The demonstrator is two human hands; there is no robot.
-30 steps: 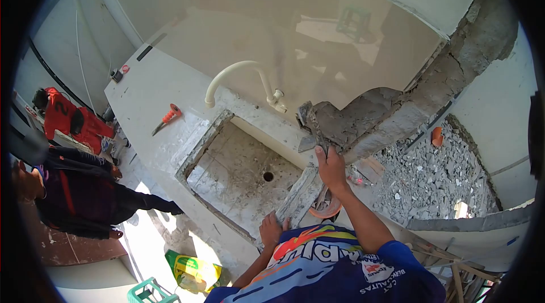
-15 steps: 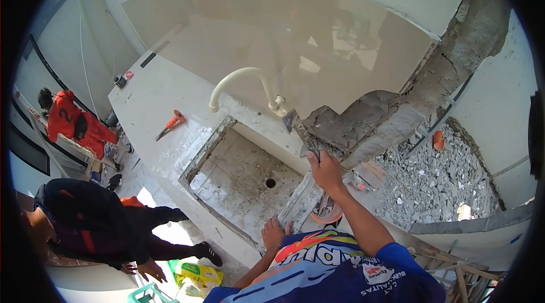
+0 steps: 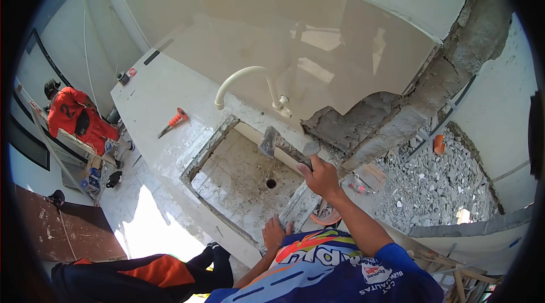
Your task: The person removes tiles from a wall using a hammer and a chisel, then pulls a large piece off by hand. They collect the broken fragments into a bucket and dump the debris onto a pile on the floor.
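My right hand point(image 3: 322, 177) is wrapped round the handle of a hammer-like tool point(image 3: 269, 142), whose dusty head hangs over the sink basin. My left hand point(image 3: 275, 233) rests on the near edge of the basin, its fingers apart on the broken rim point(image 3: 298, 206). The square sink basin point(image 3: 238, 161) is dusty, with a round drain hole. Behind it stands a curved cream faucet point(image 3: 250, 70). A red-handled chisel point(image 3: 173, 122) lies on the white counter point(image 3: 153, 99) to the left.
Broken wall masonry point(image 3: 363, 121) and a rubble heap point(image 3: 437, 178) lie at the right. A person in red point(image 3: 79, 116) is at the far left. Another person in dark clothes point(image 3: 153, 277) is at the lower left. A black tape roll point(image 3: 123, 78) sits on the counter.
The tool's head has moved left and down, from beside the faucet base to over the basin. The person in dark clothes has shifted down and right. My left hand has stayed in place.
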